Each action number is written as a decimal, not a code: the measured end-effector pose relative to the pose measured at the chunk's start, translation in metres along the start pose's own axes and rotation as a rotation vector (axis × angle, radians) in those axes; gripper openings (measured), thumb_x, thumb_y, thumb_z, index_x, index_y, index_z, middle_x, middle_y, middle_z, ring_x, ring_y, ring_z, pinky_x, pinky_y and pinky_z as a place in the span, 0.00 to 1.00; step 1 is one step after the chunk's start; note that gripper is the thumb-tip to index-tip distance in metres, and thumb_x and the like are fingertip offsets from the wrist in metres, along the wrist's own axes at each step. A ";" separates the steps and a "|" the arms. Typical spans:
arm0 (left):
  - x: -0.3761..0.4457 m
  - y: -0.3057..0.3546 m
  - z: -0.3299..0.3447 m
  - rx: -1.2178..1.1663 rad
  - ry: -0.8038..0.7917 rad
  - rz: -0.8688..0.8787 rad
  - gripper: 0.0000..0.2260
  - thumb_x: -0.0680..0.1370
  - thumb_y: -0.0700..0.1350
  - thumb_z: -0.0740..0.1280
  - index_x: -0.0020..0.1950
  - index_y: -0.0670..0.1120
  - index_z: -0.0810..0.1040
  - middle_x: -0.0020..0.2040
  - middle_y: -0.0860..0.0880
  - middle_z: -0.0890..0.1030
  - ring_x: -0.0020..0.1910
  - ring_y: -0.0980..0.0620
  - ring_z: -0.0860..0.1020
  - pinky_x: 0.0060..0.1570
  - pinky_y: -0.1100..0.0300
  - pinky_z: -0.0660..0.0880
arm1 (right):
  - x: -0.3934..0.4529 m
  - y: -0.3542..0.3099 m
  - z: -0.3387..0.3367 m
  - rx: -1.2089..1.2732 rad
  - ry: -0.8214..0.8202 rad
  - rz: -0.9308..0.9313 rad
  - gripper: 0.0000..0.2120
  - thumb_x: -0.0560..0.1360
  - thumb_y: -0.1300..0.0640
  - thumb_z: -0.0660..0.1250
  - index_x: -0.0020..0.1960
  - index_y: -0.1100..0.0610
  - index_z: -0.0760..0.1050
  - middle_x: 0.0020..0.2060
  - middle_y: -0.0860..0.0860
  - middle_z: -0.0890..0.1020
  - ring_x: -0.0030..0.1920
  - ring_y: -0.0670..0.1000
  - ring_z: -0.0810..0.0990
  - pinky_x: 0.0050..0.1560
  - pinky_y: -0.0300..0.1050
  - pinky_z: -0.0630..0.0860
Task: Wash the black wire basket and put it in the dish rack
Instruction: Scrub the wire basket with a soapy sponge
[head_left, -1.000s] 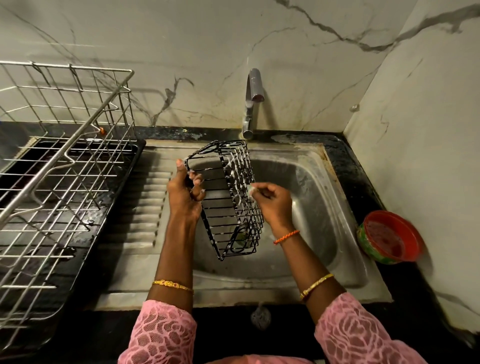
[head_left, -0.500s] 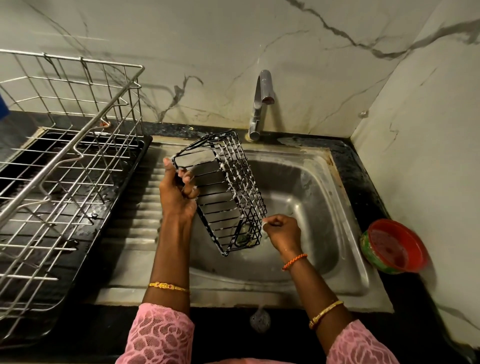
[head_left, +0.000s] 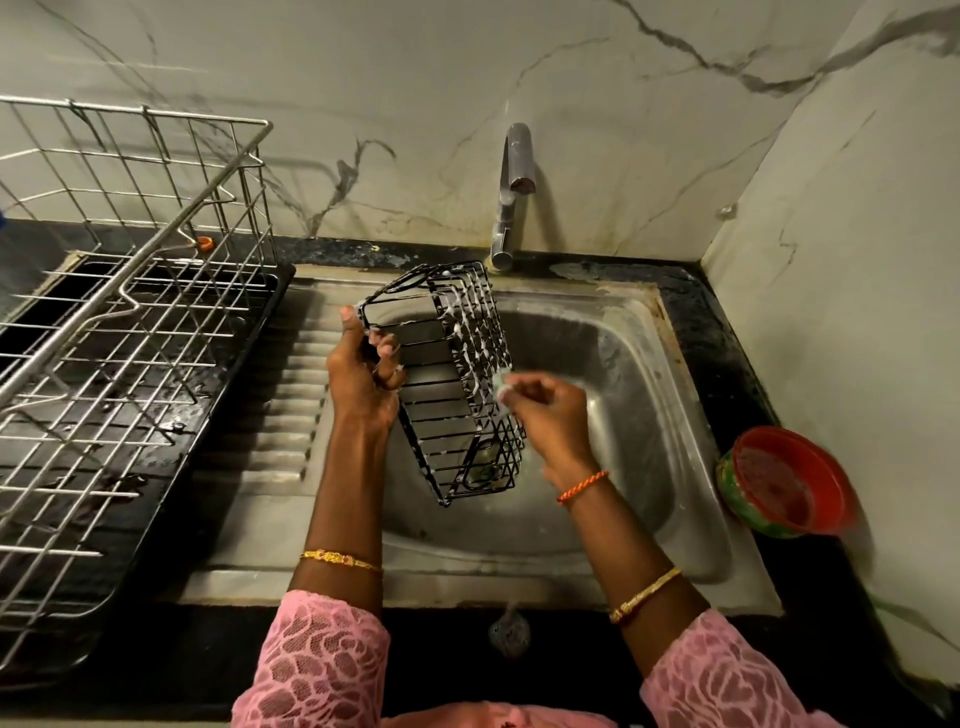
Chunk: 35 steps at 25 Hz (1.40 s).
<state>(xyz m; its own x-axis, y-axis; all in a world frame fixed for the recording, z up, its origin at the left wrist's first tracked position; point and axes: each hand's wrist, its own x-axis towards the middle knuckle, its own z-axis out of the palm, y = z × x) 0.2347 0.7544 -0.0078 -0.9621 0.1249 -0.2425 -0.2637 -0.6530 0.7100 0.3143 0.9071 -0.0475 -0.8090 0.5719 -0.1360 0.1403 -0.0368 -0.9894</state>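
Change: since the frame half a second back, we see the right hand (head_left: 545, 410) climb from the basket's lower corner to the middle of its gridded side; the left hand's hold is unchanged.
Head view, basket: we find the black wire basket (head_left: 452, 379) in the air over the sink (head_left: 639, 415), tilted, its open mouth facing left and its far end pointing down into the bowl. White suds cling to the upper wires of the grid.
Head view, left hand: the left hand (head_left: 363, 379) grips the rim at the basket's upper left, thumb on the outside, fingers hooked in through the wires.
Head view, right hand: its fingers are curled and pinch something small, pale and soapy against the grid; we cannot tell what it is, for that part is blurred.
Head view, rack: the steel dish rack (head_left: 135, 291) stands on a black tray at the left, well apart from the basket.
Head view, surroundings: the tap (head_left: 511, 192) rises behind the sink. A red and green tub (head_left: 784, 483) sits on the dark counter to the right. Pink lace sleeves (head_left: 317, 665) and bangles show at both wrists.
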 end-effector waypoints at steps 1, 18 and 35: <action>0.000 -0.001 0.002 0.006 0.002 0.001 0.19 0.82 0.56 0.55 0.34 0.49 0.65 0.24 0.55 0.69 0.18 0.61 0.59 0.19 0.68 0.51 | 0.004 -0.008 -0.001 -0.021 -0.064 -0.091 0.08 0.70 0.70 0.70 0.45 0.59 0.80 0.44 0.50 0.83 0.43 0.41 0.81 0.43 0.31 0.77; 0.000 0.001 0.014 -0.035 -0.029 0.015 0.24 0.81 0.57 0.55 0.26 0.50 0.70 0.23 0.55 0.68 0.17 0.60 0.58 0.18 0.69 0.51 | 0.013 0.038 -0.024 -0.128 -0.122 -0.205 0.11 0.72 0.69 0.68 0.47 0.55 0.80 0.50 0.55 0.81 0.49 0.47 0.80 0.48 0.29 0.75; 0.000 0.010 0.007 -0.066 -0.014 0.045 0.21 0.81 0.58 0.54 0.32 0.49 0.65 0.23 0.55 0.68 0.18 0.61 0.57 0.18 0.68 0.50 | -0.012 0.040 -0.028 -0.087 0.105 0.079 0.15 0.68 0.70 0.70 0.34 0.51 0.75 0.36 0.49 0.82 0.37 0.46 0.80 0.38 0.33 0.76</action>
<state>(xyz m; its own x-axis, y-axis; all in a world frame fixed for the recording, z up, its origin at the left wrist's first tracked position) 0.2315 0.7530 0.0035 -0.9738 0.1042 -0.2019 -0.2154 -0.7060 0.6747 0.3457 0.9220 -0.0841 -0.7298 0.6528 -0.2032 0.2538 -0.0172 -0.9671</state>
